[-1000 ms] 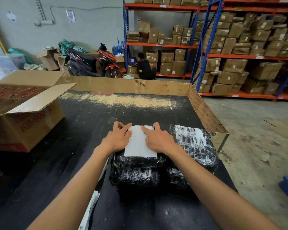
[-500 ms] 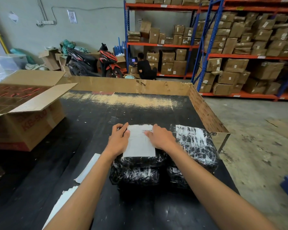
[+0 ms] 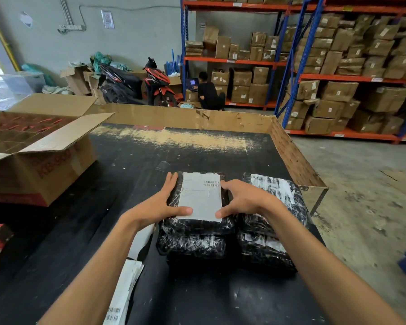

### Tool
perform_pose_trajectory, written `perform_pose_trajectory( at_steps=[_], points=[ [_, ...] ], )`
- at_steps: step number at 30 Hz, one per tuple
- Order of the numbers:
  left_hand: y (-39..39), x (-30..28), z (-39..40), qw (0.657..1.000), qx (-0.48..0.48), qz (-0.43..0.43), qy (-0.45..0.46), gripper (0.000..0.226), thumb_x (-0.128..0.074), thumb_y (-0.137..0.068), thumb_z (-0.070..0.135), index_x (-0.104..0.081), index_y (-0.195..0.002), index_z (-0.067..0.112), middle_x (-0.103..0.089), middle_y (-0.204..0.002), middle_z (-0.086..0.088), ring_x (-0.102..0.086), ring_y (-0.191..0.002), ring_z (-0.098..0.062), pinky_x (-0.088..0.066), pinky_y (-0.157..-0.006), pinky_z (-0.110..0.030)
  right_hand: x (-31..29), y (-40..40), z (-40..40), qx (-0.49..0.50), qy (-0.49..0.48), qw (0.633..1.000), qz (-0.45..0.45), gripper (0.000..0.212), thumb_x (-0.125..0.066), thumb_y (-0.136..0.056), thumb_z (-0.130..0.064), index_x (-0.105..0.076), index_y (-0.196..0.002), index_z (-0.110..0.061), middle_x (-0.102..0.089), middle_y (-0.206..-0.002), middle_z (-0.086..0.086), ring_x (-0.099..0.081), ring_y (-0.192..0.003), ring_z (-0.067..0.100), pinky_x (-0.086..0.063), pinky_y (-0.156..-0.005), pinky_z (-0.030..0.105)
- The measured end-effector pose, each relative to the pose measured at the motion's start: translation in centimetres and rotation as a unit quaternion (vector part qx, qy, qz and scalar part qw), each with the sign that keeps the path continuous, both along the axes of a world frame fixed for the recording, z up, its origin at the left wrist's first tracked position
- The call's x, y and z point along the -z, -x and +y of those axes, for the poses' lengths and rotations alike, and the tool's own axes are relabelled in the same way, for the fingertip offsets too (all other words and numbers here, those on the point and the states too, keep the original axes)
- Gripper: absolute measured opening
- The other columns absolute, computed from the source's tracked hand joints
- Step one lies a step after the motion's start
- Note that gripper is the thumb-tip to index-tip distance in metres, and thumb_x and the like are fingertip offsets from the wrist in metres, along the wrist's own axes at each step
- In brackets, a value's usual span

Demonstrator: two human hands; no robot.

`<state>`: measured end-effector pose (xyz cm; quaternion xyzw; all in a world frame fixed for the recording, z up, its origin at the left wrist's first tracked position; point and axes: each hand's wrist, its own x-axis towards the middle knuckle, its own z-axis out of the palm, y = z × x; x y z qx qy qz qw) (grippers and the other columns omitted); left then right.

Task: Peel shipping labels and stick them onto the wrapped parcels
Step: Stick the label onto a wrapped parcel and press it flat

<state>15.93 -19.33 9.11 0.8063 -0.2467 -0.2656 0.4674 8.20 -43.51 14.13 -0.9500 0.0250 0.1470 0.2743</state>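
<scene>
A black bubble-wrapped parcel [image 3: 197,227] lies on top of another black parcel [image 3: 192,246] near the middle of the black table. A white shipping label [image 3: 201,195] with a barcode is stuck flat on its top. My left hand [image 3: 159,205] lies along the parcel's left side with straight fingers, its thumb pressing the label's lower left corner. My right hand [image 3: 244,199] rests on the right side, fingertips at the label's right edge and thumb on its lower right corner. A second stack of labelled black parcels [image 3: 277,207] stands just to the right.
Loose label sheets [image 3: 124,294] lie under my left forearm. An open cardboard box [image 3: 40,165] stands at the left. A cardboard rim [image 3: 293,158] edges the table's far and right sides. Farther back are shelves of boxes, a motorbike and a seated person.
Both hands have slid from the middle of the label outward to the parcel's sides, uncovering most of the label. The thumbs now sit on its lower corners.
</scene>
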Motion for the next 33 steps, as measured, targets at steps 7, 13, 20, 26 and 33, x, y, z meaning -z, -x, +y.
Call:
perform_pose_trajectory(
  at_steps=[7,13,20,26,33],
  points=[
    [-0.2,0.2,0.8,1.000,0.015,0.022,0.014,0.130,-0.087,-0.068,0.040,0.011,-0.152,0.044,0.028,-0.157,0.024,-0.009,-0.145,-0.003,-0.021,-0.121,-0.040,-1.5,0.4,0.2,-0.069,0.044,0.996,0.022,0.115,-0.084,-0.076,-0.045,-0.010,-0.161,-0.021,-0.029,-0.164,-0.003,-0.043,-0.142,0.026,-0.033,-0.119,0.042],
    [1.2,0.3,0.3,0.999,-0.025,-0.008,0.022,0.115,-0.076,-0.075,0.049,0.008,-0.153,0.045,0.023,-0.162,0.010,0.002,-0.151,-0.012,-0.015,-0.122,-0.042,-0.9,1.1,0.4,-0.056,0.053,0.997,0.008,0.126,-0.086,-0.077,-0.019,0.008,-0.160,-0.029,-0.012,-0.169,-0.001,-0.030,-0.149,0.027,-0.027,-0.121,0.044],
    [3.4,0.3,0.0,0.980,-0.131,-0.139,-0.052,0.105,-0.067,-0.071,0.068,-0.026,-0.154,0.019,-0.055,-0.141,0.002,-0.051,-0.131,-0.021,-0.041,-0.103,-0.030,-0.5,2.1,0.8,-0.038,0.016,0.999,0.016,0.130,-0.081,-0.081,-0.038,0.023,-0.156,-0.018,-0.019,-0.167,0.005,-0.038,-0.145,0.027,-0.034,-0.117,0.041],
    [5.5,1.0,-0.1,0.978,-0.183,-0.098,0.025,0.087,-0.056,-0.090,0.056,-0.017,-0.157,0.014,-0.038,-0.155,0.000,-0.035,-0.143,-0.019,-0.029,-0.115,-0.034,3.4,4.1,5.1,0.072,-0.053,0.993,-0.071,0.113,-0.078,-0.086,-0.031,0.007,-0.159,-0.032,0.009,-0.168,0.016,-0.019,-0.152,0.037,-0.027,-0.118,0.050],
    [7.1,-0.9,0.7,0.984,-0.142,-0.098,0.050,0.084,-0.053,-0.094,0.051,-0.015,-0.156,0.010,-0.029,-0.151,0.013,-0.029,-0.142,-0.008,-0.024,-0.114,-0.024,4.2,6.9,4.8,0.083,-0.146,0.971,-0.172,0.081,-0.071,-0.092,-0.029,-0.025,-0.159,-0.023,-0.015,-0.168,0.001,0.005,-0.156,0.020,-0.009,-0.125,0.046]
  ],
)
